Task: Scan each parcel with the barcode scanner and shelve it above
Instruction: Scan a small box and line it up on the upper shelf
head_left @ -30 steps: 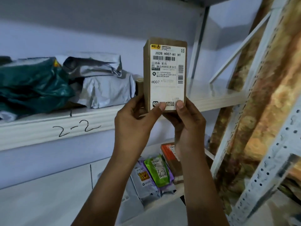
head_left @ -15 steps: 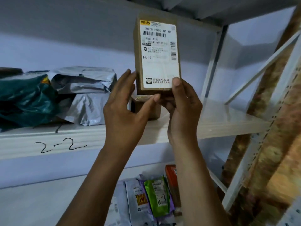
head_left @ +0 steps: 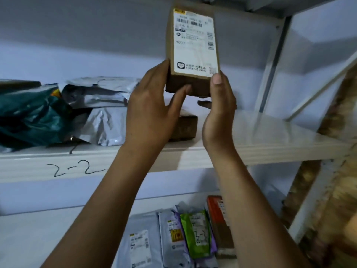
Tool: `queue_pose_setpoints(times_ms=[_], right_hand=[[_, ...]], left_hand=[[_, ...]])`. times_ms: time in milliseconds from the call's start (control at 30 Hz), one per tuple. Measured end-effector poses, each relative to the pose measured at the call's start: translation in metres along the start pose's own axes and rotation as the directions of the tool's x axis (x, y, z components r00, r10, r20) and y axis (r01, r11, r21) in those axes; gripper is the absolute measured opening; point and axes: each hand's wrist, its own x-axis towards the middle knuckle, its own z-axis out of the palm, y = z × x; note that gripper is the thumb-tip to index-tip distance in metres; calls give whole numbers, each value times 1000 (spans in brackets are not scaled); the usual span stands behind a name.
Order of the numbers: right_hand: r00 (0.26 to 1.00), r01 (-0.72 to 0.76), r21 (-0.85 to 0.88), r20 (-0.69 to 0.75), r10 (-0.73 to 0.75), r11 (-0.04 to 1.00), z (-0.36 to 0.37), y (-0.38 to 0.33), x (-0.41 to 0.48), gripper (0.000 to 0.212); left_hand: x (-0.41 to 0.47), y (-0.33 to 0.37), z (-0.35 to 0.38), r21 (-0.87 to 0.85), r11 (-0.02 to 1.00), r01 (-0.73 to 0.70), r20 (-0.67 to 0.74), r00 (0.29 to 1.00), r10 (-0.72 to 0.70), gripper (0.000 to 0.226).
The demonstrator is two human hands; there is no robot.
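A brown cardboard box (head_left: 193, 43) with a white shipping label stands upright in the air above the white shelf marked "2-2" (head_left: 270, 146). Both hands hold it by its lower end. My left hand (head_left: 150, 105) grips the box's left side and underside. On the right side, my right hand (head_left: 220, 105) has its thumb on the label's lower corner. The box's top reaches up near the underside of the higher shelf. No barcode scanner is in view.
On the "2-2" shelf lie a dark green bag (head_left: 29, 117), grey poly mailers (head_left: 100, 105) and a small brown box (head_left: 185, 128). The shelf's right part is bare. Below lie several mailers, a green pouch (head_left: 197, 233) and an orange box (head_left: 218, 219). A metal upright (head_left: 270, 60) stands right.
Both hands have raised the labelled box from shelf-edge height to well above the "2-2" shelf, and its bottom face now shows. The view has tilted upward.
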Motion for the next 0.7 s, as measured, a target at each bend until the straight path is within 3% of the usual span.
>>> queue_pose_setpoints(times_ms=[400,600,700], right_hand=[[997,-37,-141,56,46,989,-12,42,10,62],[993,-67,-164,81,81,984,-11,47,19,33],[985,-143,-117,79,153,983,-11,54,26,33]], left_hand=[[-18,-10,34,74,992,106,20,994,-108,51],[-17,-11,39,129,985,118,8,993,-120,48],[-18,-16,42,219,971,95,37,994,-106,46]])
